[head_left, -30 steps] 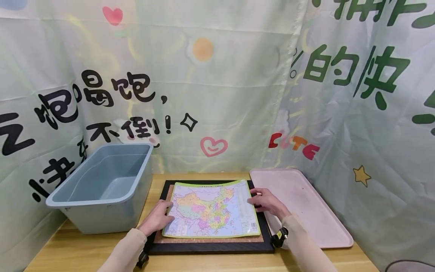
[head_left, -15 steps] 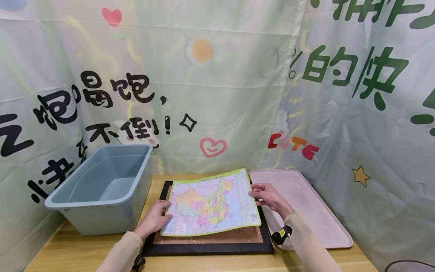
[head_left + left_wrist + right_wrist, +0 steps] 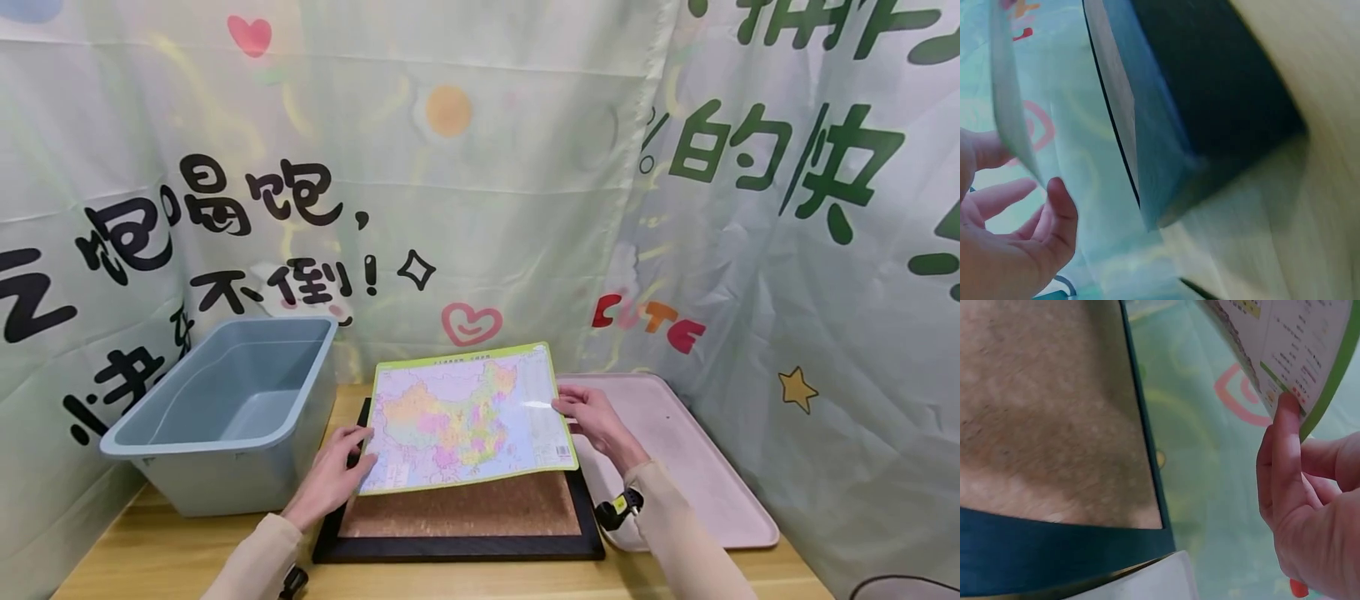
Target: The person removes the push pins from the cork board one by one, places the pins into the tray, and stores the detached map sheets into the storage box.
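A thin map sheet [image 3: 450,421] with a green border is held up at a tilt, its far edge higher, above a black-framed cork board [image 3: 465,512]. My left hand [image 3: 327,473] pinches the sheet's left edge between thumb and fingers. On the opposite edge, my right hand [image 3: 600,423] grips the sheet the same way. The left wrist view shows the sheet [image 3: 1009,94] nearly edge-on, apart from the board's dark frame [image 3: 1210,81]. In the right wrist view the printed underside [image 3: 1297,356] shows above my fingers, and the bare cork [image 3: 1047,412] lies beside it.
A blue plastic tub [image 3: 225,417] stands on the wooden table [image 3: 187,550] at the left. On the right lies a pink tray [image 3: 697,475], partly behind my right arm. A printed curtain [image 3: 480,208] hangs close behind everything. A dark cable [image 3: 900,577] shows at the lower right.
Both hands have raised the map sheet off the cork board, right side first, and its far edge now stands higher. More of the cork shows below it.
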Demonstrator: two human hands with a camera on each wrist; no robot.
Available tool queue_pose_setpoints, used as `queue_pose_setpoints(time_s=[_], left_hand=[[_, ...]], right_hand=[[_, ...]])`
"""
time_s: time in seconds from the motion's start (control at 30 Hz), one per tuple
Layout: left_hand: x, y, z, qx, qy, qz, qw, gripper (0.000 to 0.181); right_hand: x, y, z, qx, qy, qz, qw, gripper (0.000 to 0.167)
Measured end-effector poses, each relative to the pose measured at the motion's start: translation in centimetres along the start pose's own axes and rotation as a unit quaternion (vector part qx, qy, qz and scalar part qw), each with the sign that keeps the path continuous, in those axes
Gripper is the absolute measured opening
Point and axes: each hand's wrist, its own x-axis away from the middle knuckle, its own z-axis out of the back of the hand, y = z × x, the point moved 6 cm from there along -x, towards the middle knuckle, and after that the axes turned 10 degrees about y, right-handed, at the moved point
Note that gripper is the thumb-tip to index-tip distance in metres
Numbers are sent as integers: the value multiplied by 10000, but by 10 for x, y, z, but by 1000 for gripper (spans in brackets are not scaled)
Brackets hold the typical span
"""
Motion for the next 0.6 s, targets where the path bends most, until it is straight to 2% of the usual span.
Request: queue_pose_setpoints(time_s=[0.13,0.37,0.47,0.6], left_hand=[[1,3,8,-91,460,-526,9975,40],[7,9,20,-182,961,-1096,9891,37],[11,13,26,-375,1182,-1391,9825,36],[17,20,33,-666,1491,-1812,9698,37]], right_hand=[[-3,-8,2,-68,207,38,9998,44],[-7,-19,0,-86,368,61,9993,45],[-8,-28,-2,-185,390,159,9989,45],[-10,-39,-5,-392,500,224,9977,45]])
